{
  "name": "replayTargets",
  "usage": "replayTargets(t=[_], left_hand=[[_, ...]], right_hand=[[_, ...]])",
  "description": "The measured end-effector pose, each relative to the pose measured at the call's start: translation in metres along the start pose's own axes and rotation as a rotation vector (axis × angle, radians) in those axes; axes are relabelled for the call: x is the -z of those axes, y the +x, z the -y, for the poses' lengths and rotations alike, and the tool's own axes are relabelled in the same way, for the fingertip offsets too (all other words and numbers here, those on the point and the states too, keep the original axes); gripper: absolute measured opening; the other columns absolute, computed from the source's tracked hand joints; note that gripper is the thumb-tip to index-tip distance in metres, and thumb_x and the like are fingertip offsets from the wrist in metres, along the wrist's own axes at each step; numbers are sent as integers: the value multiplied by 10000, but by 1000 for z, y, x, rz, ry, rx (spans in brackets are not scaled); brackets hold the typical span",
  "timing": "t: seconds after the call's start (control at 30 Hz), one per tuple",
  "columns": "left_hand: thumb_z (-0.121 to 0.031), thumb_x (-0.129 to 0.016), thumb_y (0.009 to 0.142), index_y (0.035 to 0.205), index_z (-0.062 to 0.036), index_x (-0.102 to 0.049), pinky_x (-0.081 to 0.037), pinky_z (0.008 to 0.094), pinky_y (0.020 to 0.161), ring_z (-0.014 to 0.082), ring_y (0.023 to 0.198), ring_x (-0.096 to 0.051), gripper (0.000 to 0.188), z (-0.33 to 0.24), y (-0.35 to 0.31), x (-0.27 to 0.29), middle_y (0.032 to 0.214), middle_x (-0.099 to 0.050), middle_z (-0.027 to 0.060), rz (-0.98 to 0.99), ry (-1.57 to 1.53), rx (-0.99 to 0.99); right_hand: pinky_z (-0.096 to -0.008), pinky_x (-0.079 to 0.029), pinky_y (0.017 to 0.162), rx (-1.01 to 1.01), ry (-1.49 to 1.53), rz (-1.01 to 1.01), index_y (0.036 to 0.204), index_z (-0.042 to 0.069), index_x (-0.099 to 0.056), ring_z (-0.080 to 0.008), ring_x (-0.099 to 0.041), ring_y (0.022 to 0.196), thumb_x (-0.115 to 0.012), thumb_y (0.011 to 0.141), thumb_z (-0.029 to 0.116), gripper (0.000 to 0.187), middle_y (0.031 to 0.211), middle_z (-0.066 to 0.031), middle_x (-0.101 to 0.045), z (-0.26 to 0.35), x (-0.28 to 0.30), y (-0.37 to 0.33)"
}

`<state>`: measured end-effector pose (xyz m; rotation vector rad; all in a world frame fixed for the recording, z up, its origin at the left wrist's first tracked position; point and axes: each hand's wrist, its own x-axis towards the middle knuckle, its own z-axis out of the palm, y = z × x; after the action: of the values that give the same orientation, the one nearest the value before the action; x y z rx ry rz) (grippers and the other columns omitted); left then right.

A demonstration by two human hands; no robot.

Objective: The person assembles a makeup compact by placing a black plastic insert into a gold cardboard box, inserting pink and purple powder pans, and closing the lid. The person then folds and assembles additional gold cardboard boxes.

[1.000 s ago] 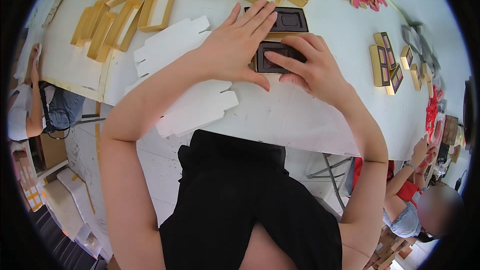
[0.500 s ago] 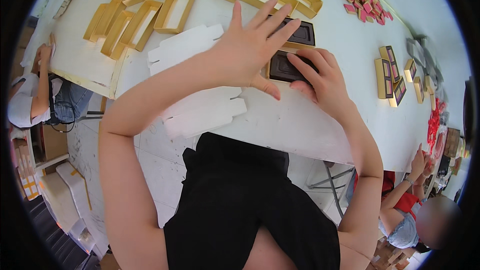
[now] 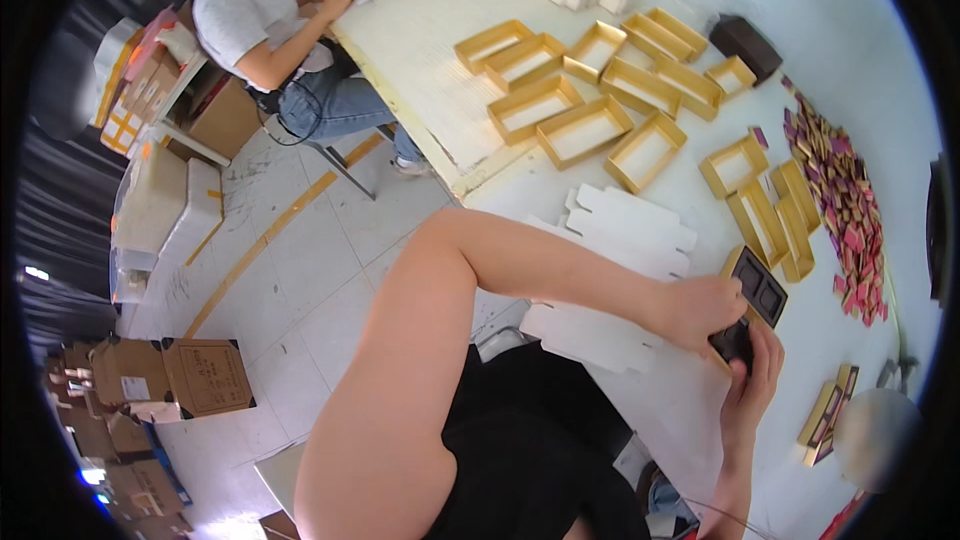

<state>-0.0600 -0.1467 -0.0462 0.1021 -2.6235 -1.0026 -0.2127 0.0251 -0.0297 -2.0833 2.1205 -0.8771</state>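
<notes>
A black plastic tray (image 3: 734,343) in a small gold box lies near the table's front edge, partly hidden by both hands. My left hand (image 3: 699,312) is closed, its fingers curled down against the tray's left end; the fingertips are mostly hidden. My right hand (image 3: 757,370) grips the tray from the other side, fingers along one edge and thumb at the near corner. Just beyond them sits a second gold box with a black tray (image 3: 761,287), its moulded hollows showing. Flat white carton blanks (image 3: 640,230) lie beside my left forearm.
Open gold box frames (image 3: 585,132) spread across the table, more gold frames (image 3: 757,223) nearer me. A long heap of small pink and purple pieces (image 3: 850,210) runs along the right. Filled boxes (image 3: 826,418) lie lower right. A seated person (image 3: 262,35) works at the table's far left.
The view has swung to the left. My left hand, spread open before, has closed and come down onto the black tray. My right hand stays at the same tray.
</notes>
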Motion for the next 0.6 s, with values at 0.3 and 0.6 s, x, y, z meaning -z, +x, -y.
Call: replayTargets(t=[0.3, 0.6], left_hand=[[-110, -760, 740, 1060, -29, -620, -565, 376, 691, 289, 777, -668, 358, -10, -13, 2, 1142, -594, 168, -173, -255, 44], [-132, -773, 758, 865, -23, -606, -578, 346, 633, 273, 806, -684, 226, -10, -20, 6, 1210, -596, 186, -80, 296, -209]], right_hand=[[-582, -318, 1138, 43, -107, 189, 1290, 72, -620, -395, -473, 1305, -662, 864, 122, 431, 1382, -178, -512, 5, 15, 10], [-577, -237, 1165, 140, -336, 286, 1435, 98, -478, -359, -314, 1449, -621, 889, 328, 609, 1567, -156, -340, 6, 3, -1]])
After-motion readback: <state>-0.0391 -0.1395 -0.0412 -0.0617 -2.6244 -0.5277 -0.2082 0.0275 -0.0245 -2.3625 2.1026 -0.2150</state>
